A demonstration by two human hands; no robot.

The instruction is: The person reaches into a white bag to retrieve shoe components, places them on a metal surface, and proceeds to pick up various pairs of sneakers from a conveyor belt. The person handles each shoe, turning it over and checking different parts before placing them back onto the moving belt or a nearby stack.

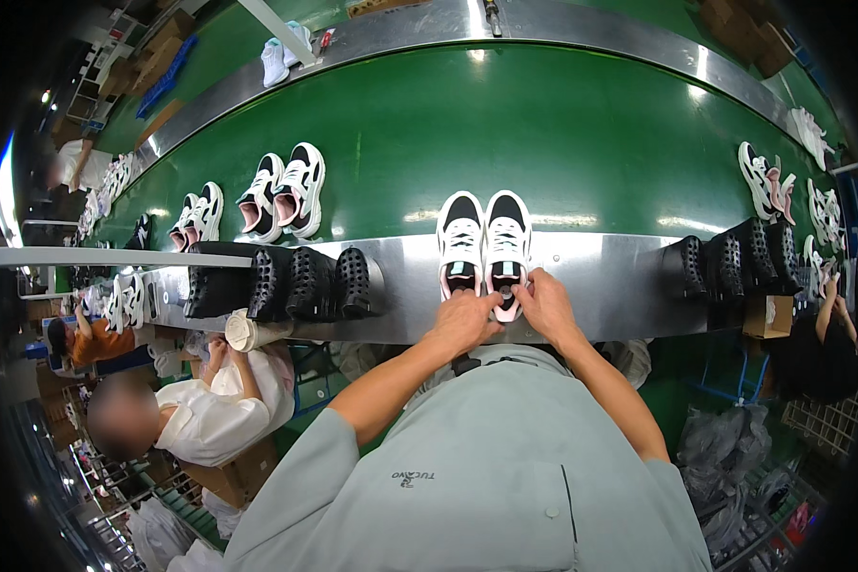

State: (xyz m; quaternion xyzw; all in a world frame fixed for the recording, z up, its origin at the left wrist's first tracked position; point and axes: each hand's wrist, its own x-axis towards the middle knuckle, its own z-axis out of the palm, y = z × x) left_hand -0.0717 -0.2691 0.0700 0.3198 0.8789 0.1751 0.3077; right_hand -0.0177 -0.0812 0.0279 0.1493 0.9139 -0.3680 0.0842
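A pair of white, black and pink sneakers stands side by side in front of me on the metal edge of the bench, toes pointing away. My left hand is closed around the heel area, its fingertips at the pink-lined heel of the right sneaker. From the other side, my right hand pinches the collar of that same sneaker. The left sneaker rests beside it, its heel partly hidden behind my left hand. Dark lining shows inside both openings.
Beyond the metal edge runs a green belt carrying more sneakers at left and another pair at right. Black studded forms stand left, similar ones right. A person in white works at my left.
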